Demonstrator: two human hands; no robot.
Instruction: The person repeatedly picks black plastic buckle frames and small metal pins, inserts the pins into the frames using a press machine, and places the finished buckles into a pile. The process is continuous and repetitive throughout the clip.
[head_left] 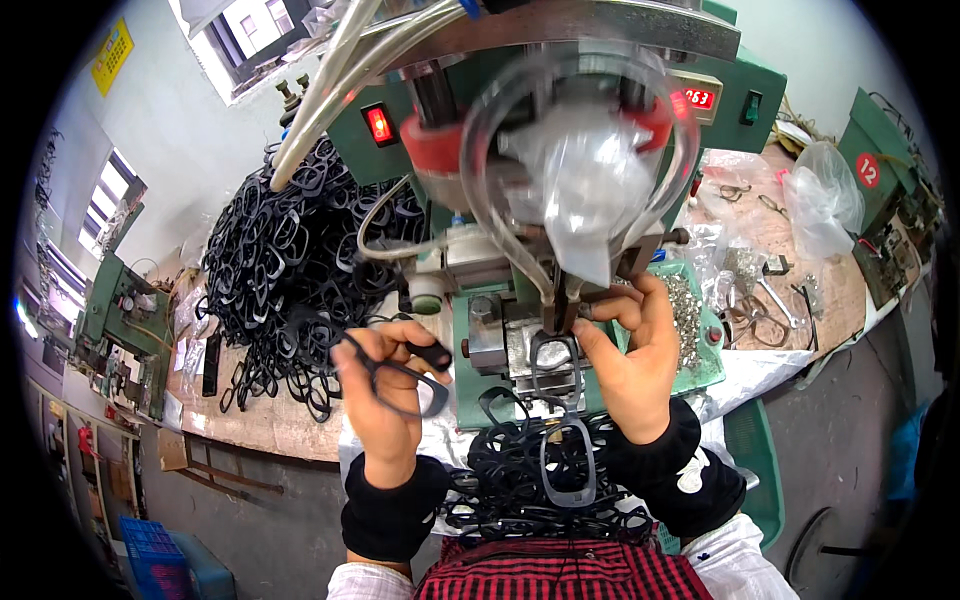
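Observation:
My left hand (385, 425) is closed round a black eyeglass frame (412, 412), its rim sticking out past the fingers. At the press fixture (520, 345), the fingers and thumb of my right hand (640, 380) pinch the upper end of another dark eyeglass frame (590, 455). That frame hangs down with one rim against the metal block and the other towards me. A clear plastic bag and tube (590, 170) hang before the green press (735, 90) and partly hide its head. A pile of black eyeglass frames (490, 455) lies between my forearms.
A tall heap of black eyeglass frames (280, 240) stands left of the press. On the right, a green tray (712, 365) holds small metal parts. Beyond it are a wrench (778, 300), loose glasses (760, 325) and a clear plastic bag (825, 190). Another green machine (125, 320) stands far left.

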